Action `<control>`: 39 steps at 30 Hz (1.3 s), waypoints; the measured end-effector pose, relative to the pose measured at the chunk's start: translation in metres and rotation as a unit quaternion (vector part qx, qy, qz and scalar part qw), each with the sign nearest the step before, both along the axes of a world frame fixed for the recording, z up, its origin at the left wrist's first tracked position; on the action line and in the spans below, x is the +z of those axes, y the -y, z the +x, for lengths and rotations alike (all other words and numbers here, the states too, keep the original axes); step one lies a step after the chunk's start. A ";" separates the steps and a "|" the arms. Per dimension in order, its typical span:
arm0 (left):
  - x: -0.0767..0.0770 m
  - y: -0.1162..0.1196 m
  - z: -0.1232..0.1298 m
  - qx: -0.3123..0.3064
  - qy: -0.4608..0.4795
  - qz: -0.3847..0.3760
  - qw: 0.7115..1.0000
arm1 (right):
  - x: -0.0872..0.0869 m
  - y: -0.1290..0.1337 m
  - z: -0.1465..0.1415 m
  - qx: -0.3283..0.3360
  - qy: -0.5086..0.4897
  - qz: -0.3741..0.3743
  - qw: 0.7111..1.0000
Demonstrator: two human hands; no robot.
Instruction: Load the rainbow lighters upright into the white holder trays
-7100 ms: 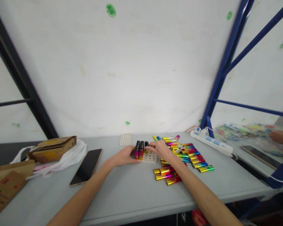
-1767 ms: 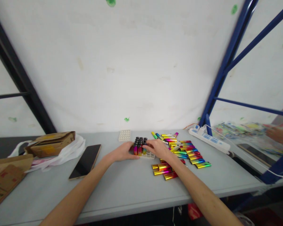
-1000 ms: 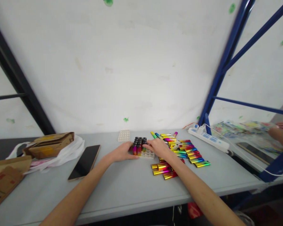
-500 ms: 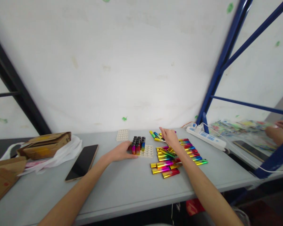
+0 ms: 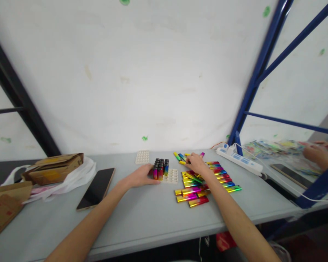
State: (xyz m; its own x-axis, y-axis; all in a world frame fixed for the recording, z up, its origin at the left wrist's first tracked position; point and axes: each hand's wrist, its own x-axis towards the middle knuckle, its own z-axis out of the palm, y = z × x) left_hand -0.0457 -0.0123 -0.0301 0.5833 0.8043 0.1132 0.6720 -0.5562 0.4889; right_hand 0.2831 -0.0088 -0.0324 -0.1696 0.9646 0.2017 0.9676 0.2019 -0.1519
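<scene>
Several slim, shiny rainbow-coloured tubes with black tops (image 5: 160, 169) stand upright, packed together in a white tray with round holes (image 5: 171, 176). My left hand (image 5: 142, 175) curls around the left side of this group, thumb along the front and fingers behind. To the right lies a loose pile of the same metallic tubes (image 5: 192, 190). Over the back of that pile is my right hand (image 5: 196, 163), its fingers bent down and drawn together. What lies between those fingertips is hidden. A few more tubes (image 5: 177, 156) lie just left of and behind it.
A second white tray (image 5: 142, 157) lies near the wall. Left are a phone (image 5: 96, 189), a cardboard box (image 5: 53, 169) and a white plastic bag (image 5: 80, 173). A power strip (image 5: 239, 160) runs along the right, beside a blue frame. Another person's hands (image 5: 317, 153) show beyond it.
My right hand's fingers have come down and curled in over the tubes; before, a finger pointed up. My left hand stays at the group of upright tubes.
</scene>
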 end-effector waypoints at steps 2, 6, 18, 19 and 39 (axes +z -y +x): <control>0.002 0.001 0.001 -0.004 -0.006 0.001 1.000 | -0.001 0.000 -0.004 0.003 0.018 0.008 1.000; 0.006 0.004 0.002 -0.012 -0.011 0.009 1.000 | 0.001 0.000 -0.011 -0.023 0.004 0.019 1.000; 0.002 0.001 0.001 -0.005 -0.019 0.001 1.000 | 0.001 0.001 -0.038 0.053 -0.340 0.099 0.934; 0.003 0.002 0.001 -0.006 -0.023 0.003 1.000 | 0.000 0.001 -0.041 0.060 -0.357 0.099 0.927; 0.009 0.007 0.003 -0.008 -0.028 0.004 1.000 | 0.007 0.019 -0.068 0.056 -0.603 -0.153 0.781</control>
